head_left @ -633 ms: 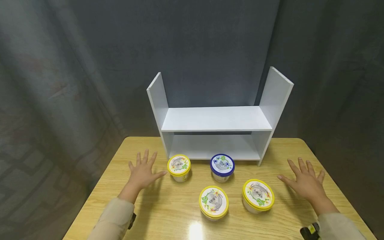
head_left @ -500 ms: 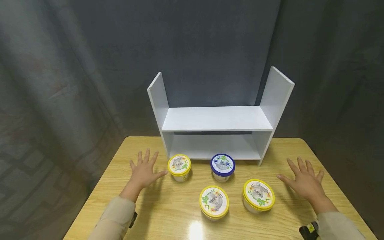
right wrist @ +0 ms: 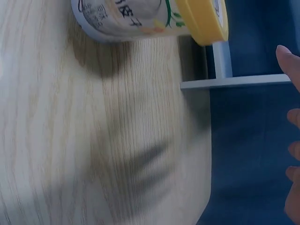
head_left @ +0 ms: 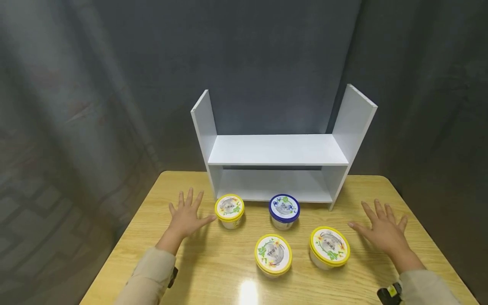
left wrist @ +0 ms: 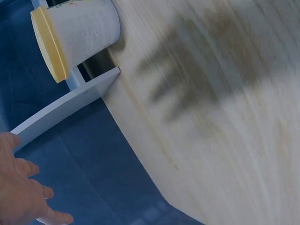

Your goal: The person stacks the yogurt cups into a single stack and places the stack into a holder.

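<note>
My left hand (head_left: 187, 218), fingers spread, hovers over the left part of the table and holds nothing. Its thumb points at a tub with a yellow lid (head_left: 229, 207); whether they touch I cannot tell. On the right, my right hand (head_left: 386, 233) is also spread above the table, apart from a second yellow-lidded tub (head_left: 329, 246). Between the hands are a blue-lidded tub (head_left: 284, 208) near the shelf and a third yellow-lidded tub (head_left: 273, 255) at the front. All the tubs stand upright. Each wrist view shows part of a hand and one yellow-lidded tub.
A white two-level shelf (head_left: 278, 149) with tall side panels stands at the back of the wooden table (head_left: 221, 271). Dark grey curtains (head_left: 267, 63) hang behind it and along both sides. Both hands cast shadows on the tabletop.
The head view has shifted slightly, so the shelf and tubs sit a little further right. My right hand has drifted slightly left, toward the nearest tub. Both hands stay spread.
</note>
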`<action>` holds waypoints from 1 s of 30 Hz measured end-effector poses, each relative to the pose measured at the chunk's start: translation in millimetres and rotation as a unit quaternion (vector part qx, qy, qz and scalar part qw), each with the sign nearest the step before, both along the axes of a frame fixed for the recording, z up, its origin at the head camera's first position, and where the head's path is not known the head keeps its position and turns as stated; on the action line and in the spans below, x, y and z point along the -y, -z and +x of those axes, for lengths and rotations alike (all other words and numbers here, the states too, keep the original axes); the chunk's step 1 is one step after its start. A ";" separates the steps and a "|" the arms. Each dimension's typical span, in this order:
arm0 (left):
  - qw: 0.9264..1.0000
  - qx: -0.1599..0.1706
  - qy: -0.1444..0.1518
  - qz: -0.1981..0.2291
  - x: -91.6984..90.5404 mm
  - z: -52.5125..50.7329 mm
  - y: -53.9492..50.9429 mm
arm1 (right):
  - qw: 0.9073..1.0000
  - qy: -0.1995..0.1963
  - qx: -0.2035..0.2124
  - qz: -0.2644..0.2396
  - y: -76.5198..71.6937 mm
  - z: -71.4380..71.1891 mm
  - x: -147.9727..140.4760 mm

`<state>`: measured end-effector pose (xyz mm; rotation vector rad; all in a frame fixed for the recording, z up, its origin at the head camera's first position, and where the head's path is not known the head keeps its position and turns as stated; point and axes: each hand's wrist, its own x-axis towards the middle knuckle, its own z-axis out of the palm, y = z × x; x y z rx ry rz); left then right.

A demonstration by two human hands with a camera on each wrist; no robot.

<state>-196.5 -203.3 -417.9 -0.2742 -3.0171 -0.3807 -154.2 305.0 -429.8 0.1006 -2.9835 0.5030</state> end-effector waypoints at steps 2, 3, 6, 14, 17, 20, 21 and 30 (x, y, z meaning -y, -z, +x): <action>1.000 0.006 -0.001 0.017 -1.2 -0.1 1.4 | 1.000 -0.003 -0.005 -0.001 1.0 0.6 2.0; 1.000 0.007 -0.001 0.027 -1.9 -0.4 2.5 | 1.000 -0.003 -0.006 -0.001 1.7 0.9 3.2; 0.998 0.018 -0.005 0.065 -4.4 -0.5 6.5 | 1.000 -0.009 -0.012 -0.006 4.3 1.9 8.0; 0.985 0.051 -0.019 0.166 -14.5 0.0 25.3 | 0.999 -0.023 -0.034 -0.030 9.3 6.1 25.1; 0.979 0.050 -0.028 0.195 -18.7 0.0 32.7 | 0.998 -0.032 -0.037 -0.046 10.7 8.7 30.0; 0.971 0.048 -0.026 0.232 -22.8 -0.8 40.5 | 0.996 -0.040 -0.034 -0.069 12.4 12.3 33.8; 0.968 0.047 -0.024 0.246 -24.2 -1.2 43.2 | 0.996 -0.042 -0.032 -0.076 13.1 13.5 34.9; 0.939 0.043 -0.028 0.339 -35.1 -6.1 67.4 | 0.991 -0.063 -0.013 -0.117 14.8 21.4 45.9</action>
